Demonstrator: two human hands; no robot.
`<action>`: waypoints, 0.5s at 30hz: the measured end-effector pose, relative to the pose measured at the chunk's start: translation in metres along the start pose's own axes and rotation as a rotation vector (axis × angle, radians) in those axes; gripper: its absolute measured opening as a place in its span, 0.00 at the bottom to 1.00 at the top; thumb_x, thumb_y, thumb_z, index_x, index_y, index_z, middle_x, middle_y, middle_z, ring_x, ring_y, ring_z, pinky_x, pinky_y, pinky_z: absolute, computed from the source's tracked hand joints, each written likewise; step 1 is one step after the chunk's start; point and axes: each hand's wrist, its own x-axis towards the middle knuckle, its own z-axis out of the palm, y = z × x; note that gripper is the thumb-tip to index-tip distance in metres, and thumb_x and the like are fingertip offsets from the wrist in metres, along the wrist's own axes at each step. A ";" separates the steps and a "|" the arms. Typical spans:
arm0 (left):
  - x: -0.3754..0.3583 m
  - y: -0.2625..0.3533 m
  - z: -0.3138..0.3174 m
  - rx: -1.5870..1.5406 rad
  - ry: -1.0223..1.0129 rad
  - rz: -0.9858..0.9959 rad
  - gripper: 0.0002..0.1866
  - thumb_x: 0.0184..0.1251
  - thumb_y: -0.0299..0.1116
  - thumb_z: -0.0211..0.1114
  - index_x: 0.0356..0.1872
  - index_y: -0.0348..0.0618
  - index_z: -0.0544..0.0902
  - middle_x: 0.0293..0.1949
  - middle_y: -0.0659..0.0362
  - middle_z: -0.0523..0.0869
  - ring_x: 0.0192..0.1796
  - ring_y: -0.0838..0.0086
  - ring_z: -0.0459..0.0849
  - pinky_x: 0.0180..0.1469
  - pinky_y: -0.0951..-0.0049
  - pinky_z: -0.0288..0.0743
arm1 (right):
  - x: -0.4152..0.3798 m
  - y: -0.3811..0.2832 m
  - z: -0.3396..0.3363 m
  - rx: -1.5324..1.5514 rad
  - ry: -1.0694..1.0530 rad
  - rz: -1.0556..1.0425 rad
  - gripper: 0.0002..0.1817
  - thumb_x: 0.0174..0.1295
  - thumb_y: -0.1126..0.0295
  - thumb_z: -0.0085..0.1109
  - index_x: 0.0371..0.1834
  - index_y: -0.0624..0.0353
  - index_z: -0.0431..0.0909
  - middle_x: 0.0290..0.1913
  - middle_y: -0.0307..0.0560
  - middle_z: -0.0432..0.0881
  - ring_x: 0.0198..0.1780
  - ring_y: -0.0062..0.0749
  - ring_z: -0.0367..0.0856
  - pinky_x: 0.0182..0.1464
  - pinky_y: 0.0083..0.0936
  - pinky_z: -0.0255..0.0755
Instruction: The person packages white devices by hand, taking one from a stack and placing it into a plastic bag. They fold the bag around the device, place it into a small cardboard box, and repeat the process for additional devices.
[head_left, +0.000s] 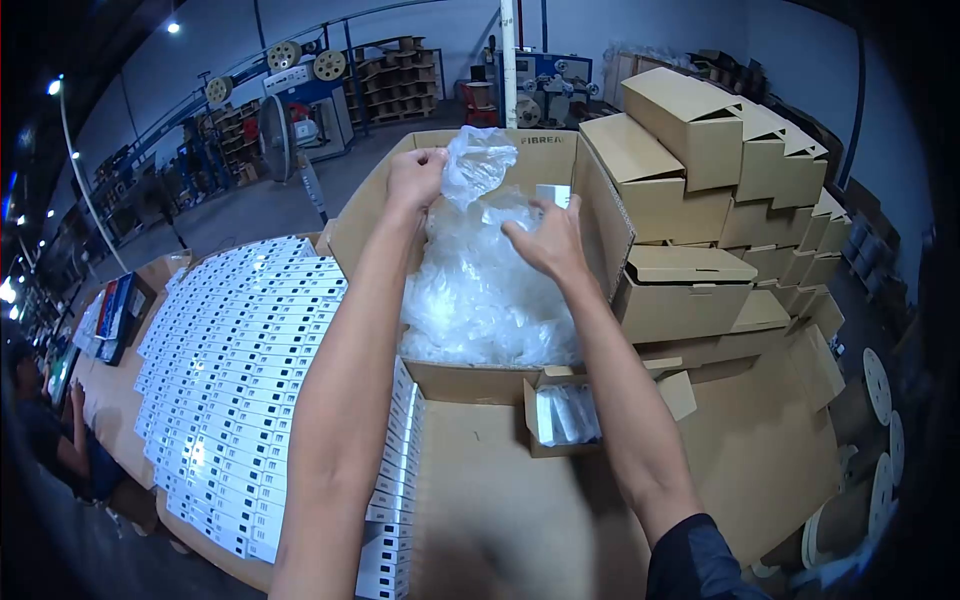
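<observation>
My left hand (415, 180) is closed, pinching a crumpled clear plastic bag (478, 165) over the large open carton (465, 382). Inside that carton lies a heap of clear plastic bags (490, 285). My right hand (550, 240) is over the right part of the heap, its fingers curled around a small white box (553, 194) whose upper end sticks out past the fingertips. The thumb points left, toward the bags. Below my right forearm stands a small open carton (545, 448) with bagged white items (567, 412) in it.
Rows of white boxes (240, 370) with dark squares cover the left of the table. Brown cartons (690, 170) are stacked at the right. A flattened cardboard surface (500, 500) lies in front. Another person (65, 440) sits at the far left; reels (877, 385) stand lower right.
</observation>
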 end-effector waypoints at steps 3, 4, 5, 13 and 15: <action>-0.016 0.015 -0.013 -0.024 -0.075 0.044 0.12 0.70 0.35 0.72 0.45 0.37 0.93 0.38 0.54 0.94 0.39 0.76 0.89 0.46 0.72 0.81 | 0.008 -0.021 -0.025 0.164 0.016 0.055 0.41 0.50 0.49 0.72 0.63 0.67 0.82 0.65 0.69 0.70 0.65 0.63 0.77 0.72 0.45 0.70; -0.024 0.027 -0.020 0.048 -0.107 0.050 0.12 0.70 0.35 0.72 0.45 0.37 0.93 0.37 0.54 0.94 0.39 0.77 0.89 0.46 0.72 0.81 | 0.008 -0.029 -0.034 0.211 0.042 0.034 0.40 0.50 0.49 0.72 0.63 0.67 0.82 0.64 0.69 0.70 0.65 0.63 0.77 0.72 0.46 0.70; -0.033 0.041 -0.027 0.120 -0.141 0.056 0.11 0.70 0.34 0.73 0.46 0.37 0.94 0.37 0.55 0.94 0.39 0.78 0.88 0.46 0.73 0.81 | 0.009 -0.028 -0.032 0.164 0.141 -0.154 0.37 0.51 0.54 0.76 0.62 0.67 0.82 0.64 0.68 0.70 0.64 0.63 0.77 0.70 0.46 0.72; -0.097 0.109 -0.073 0.289 -0.491 0.222 0.15 0.76 0.38 0.69 0.48 0.35 0.92 0.36 0.58 0.91 0.36 0.77 0.85 0.41 0.76 0.80 | -0.040 -0.078 -0.090 0.221 0.058 -0.542 0.08 0.62 0.72 0.72 0.40 0.64 0.91 0.56 0.73 0.79 0.55 0.67 0.84 0.60 0.48 0.78; -0.114 0.119 -0.078 -0.005 -0.344 0.091 0.21 0.82 0.43 0.62 0.50 0.32 0.90 0.37 0.61 0.89 0.37 0.78 0.84 0.44 0.77 0.80 | -0.072 -0.080 -0.103 0.271 0.177 -0.481 0.08 0.62 0.71 0.72 0.40 0.65 0.90 0.54 0.72 0.79 0.53 0.66 0.84 0.58 0.47 0.78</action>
